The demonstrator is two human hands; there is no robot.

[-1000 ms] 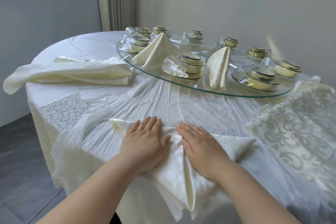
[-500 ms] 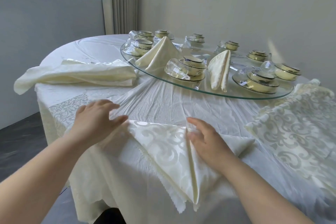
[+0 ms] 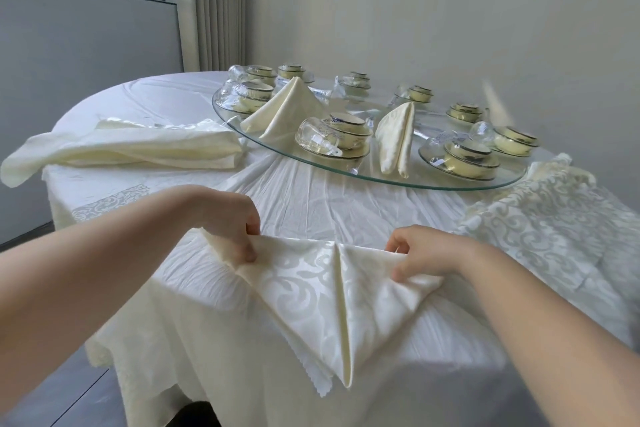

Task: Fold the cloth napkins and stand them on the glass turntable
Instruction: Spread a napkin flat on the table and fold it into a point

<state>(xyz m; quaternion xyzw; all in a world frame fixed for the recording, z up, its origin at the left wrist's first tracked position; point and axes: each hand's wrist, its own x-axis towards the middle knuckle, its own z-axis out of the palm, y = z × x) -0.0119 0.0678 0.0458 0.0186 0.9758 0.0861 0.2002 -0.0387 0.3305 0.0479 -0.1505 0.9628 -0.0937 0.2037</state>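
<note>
the risk we see is the fold coming undone: the napkin (image 3: 332,295) hangs its point over the edge of the table (image 3: 311,198). if we lift its two corners unevenly, the centre seam could gape, or the whole piece could slide toward the floor. a wide swing upward could also clip the turntable (image 3: 381,176) rim or the bowls (image 3: 346,130) on it (two folded napkins (image 3: 287,107) already stand there, so room looks tight).

our left hand (image 3: 225,218) pinches the napkin's left corner between thumb and curled fingers. our right hand (image 3: 426,253) grips the right corner much the same way. the napkin lies at the near table edge, stretched between both hands, well short of the turntable.
</note>
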